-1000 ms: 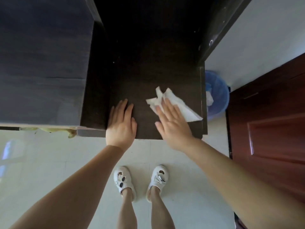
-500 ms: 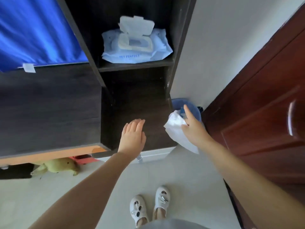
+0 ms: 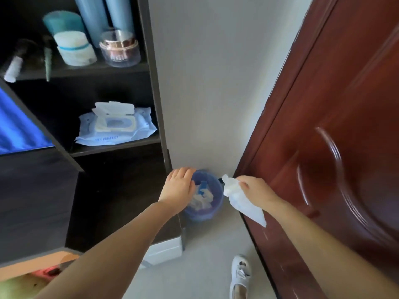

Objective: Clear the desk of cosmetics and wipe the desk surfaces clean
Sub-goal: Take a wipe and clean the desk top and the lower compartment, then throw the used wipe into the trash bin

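My right hand (image 3: 257,189) pinches a crumpled white wipe (image 3: 239,198), which hangs down just right of a blue bin (image 3: 212,209) on the floor. My left hand (image 3: 179,187) hovers over the bin's left rim, fingers loosely curled, holding nothing. White and blue scraps lie inside the bin. The dark desk surface (image 3: 121,190) lies left of the bin. On the shelf above it rests an open pack of wet wipes (image 3: 115,127). Higher up stand cosmetics: a pink jar (image 3: 121,49), a white jar (image 3: 74,50) and tall blue bottles (image 3: 105,16).
A red-brown door (image 3: 336,137) stands close on the right, and a grey wall (image 3: 211,83) rises behind the bin. A blue panel (image 3: 15,130) sits at the far left. My white shoe (image 3: 239,275) is on the pale floor.
The wipe has been lifted off the desk and carried right, past the bin. My left hand has left the desk and moved over the bin's rim. The view has tilted up and right.
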A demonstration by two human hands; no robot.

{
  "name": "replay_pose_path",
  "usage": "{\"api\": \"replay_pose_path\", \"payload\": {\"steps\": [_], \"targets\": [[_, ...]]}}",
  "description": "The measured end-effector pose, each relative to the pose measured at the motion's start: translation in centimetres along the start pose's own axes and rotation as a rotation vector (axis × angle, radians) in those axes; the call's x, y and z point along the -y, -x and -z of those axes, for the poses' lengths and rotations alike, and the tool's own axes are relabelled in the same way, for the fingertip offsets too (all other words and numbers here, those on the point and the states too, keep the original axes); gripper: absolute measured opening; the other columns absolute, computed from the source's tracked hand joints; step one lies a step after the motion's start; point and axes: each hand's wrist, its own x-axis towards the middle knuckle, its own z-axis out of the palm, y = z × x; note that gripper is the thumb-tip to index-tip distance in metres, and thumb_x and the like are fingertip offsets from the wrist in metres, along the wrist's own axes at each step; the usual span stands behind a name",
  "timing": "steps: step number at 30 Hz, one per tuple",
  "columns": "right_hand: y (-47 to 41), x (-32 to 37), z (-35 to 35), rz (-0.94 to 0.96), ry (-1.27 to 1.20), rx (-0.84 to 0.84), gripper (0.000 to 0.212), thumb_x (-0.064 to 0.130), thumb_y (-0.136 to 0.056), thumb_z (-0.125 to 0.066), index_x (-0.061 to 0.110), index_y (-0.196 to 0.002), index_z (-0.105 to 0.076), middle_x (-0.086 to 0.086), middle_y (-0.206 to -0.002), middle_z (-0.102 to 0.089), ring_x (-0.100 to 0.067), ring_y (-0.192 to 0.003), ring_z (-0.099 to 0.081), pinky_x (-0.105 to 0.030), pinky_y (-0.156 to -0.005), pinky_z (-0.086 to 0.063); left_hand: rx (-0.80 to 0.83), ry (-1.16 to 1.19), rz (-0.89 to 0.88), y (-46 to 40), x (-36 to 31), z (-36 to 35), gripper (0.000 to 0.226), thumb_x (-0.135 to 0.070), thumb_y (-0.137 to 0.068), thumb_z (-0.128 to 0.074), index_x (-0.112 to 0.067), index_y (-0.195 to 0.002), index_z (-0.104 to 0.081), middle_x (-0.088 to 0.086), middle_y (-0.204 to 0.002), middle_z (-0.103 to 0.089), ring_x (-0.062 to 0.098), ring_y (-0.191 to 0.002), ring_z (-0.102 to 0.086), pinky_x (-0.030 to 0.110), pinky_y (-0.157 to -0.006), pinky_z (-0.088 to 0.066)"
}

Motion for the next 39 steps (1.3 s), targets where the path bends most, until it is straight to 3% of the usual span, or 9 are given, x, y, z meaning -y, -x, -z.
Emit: {"api": "replay_pose_path", "payload": {"steps": [7, 11, 14, 18, 23, 28, 32, 36, 39], "targets": [[-10.2, -7.8, 2.9, 0.096, -0.271, 0.163, 0.032, -0.002, -0.088, -0.040, 0.003, -0.111, -0.062, -0.005, -0.103, -0.059, -0.018, -0.101, -0.054, -0.027, -0.082, -0.041, 0.103, 0.034, 0.190, -8.0, -4.0, -9.1, 0.042, -0.020, -0.093, -0.036, -0.013, -0.134, -0.041, 0.006, -0.138, -0.044, 0.024, -0.128, -0.037, 0.032, -0.107, -0.023], [-14.6, -11.2, 2.0, 0.040, -0.300, 0.289, 0.053, -0.003, -0.087, -0.039, 0.016, -0.136, -0.042, -0.002, -0.134, -0.046, -0.016, -0.123, -0.045, -0.020, -0.094, -0.033, 0.118, 0.087, 0.339, -9.1, -5.1, -13.5, 0.042, -0.016, -0.093, -0.040, -0.013, -0.135, -0.038, 0.006, -0.138, -0.043, 0.024, -0.126, -0.038, 0.032, -0.106, -0.025], [-17.9, -12.7, -0.3, 0.043, -0.297, 0.278, 0.048, 0.000, -0.089, -0.043, 0.019, -0.133, -0.047, -0.002, -0.132, -0.053, -0.017, -0.117, -0.052, -0.021, -0.092, -0.037, 0.120, 0.102, 0.410, -9.0, -3.6, -17.0, 0.038, -0.015, -0.092, -0.042, -0.011, -0.129, -0.043, 0.008, -0.131, -0.049, 0.027, -0.120, -0.043, 0.034, -0.103, -0.030], [-23.6, -15.4, -6.2, 0.045, -0.332, 0.263, 0.033, 0.006, -0.090, -0.048, 0.016, -0.120, -0.059, -0.005, -0.116, -0.064, -0.024, -0.105, -0.062, -0.044, -0.098, -0.047, 0.127, 0.128, 0.476, -9.8, 0.0, -24.3, 0.045, -0.017, -0.082, -0.038, -0.007, -0.124, -0.049, 0.011, -0.125, -0.054, 0.031, -0.116, -0.049, 0.037, -0.098, -0.035], [-31.5, -19.3, -17.5, 0.118, -0.174, 0.247, 0.033, 0.001, -0.092, -0.047, 0.006, -0.123, -0.058, -0.013, -0.127, -0.059, -0.026, -0.118, -0.055, -0.015, -0.090, -0.034, 0.174, 0.137, 0.516, -10.2, 7.1, -36.3, 0.054, -0.020, -0.070, -0.030, -0.005, -0.114, -0.057, 0.015, -0.109, -0.064, 0.034, -0.093, -0.063, 0.041, -0.080, -0.051], [-38.3, -21.5, -29.4, 0.230, -0.126, 0.273, 0.035, 0.003, -0.094, -0.045, 0.004, -0.128, -0.053, -0.015, -0.132, -0.055, -0.027, -0.123, -0.050, -0.018, -0.097, -0.030, 0.223, 0.008, 0.462, -8.7, 12.6, -47.3, 0.053, -0.010, -0.073, -0.063, -0.005, -0.124, -0.051, 0.018, -0.128, -0.054, 0.034, -0.117, -0.052, 0.050, -0.091, -0.045], [-41.2, -21.9, -37.3, 0.281, -0.143, 0.280, 0.039, 0.005, -0.095, -0.044, 0.003, -0.135, -0.042, -0.017, -0.140, -0.045, -0.024, -0.125, -0.044, -0.008, -0.097, -0.027, 0.208, -0.063, 0.485, -6.1, 14.8, -52.6, 0.055, -0.021, -0.078, -0.058, -0.011, -0.130, -0.043, 0.017, -0.135, -0.049, 0.031, -0.128, -0.041, 0.052, -0.097, -0.041], [-41.7, -23.4, -41.4, 0.320, 0.090, 0.469, 0.054, 0.015, -0.098, -0.040, 0.010, -0.146, -0.017, -0.016, -0.155, -0.016, -0.028, -0.142, -0.019, -0.028, -0.112, -0.017, 0.196, -0.138, 0.436, -4.9, 15.5, -53.8, 0.053, -0.028, -0.083, -0.037, -0.012, -0.133, -0.038, 0.016, -0.139, -0.045, 0.028, -0.133, -0.029, 0.053, -0.102, -0.035], [-40.6, -23.1, -39.2, 0.315, 0.138, 0.478, 0.058, 0.021, -0.098, -0.040, 0.014, -0.147, -0.010, -0.013, -0.157, -0.009, -0.027, -0.144, -0.012, -0.033, -0.115, -0.015, 0.209, -0.109, 0.473, -5.5, 14.7, -52.0, 0.052, -0.029, -0.083, -0.035, -0.010, -0.131, -0.045, 0.016, -0.138, -0.046, 0.030, -0.131, -0.038, 0.054, -0.099, -0.038]]}}
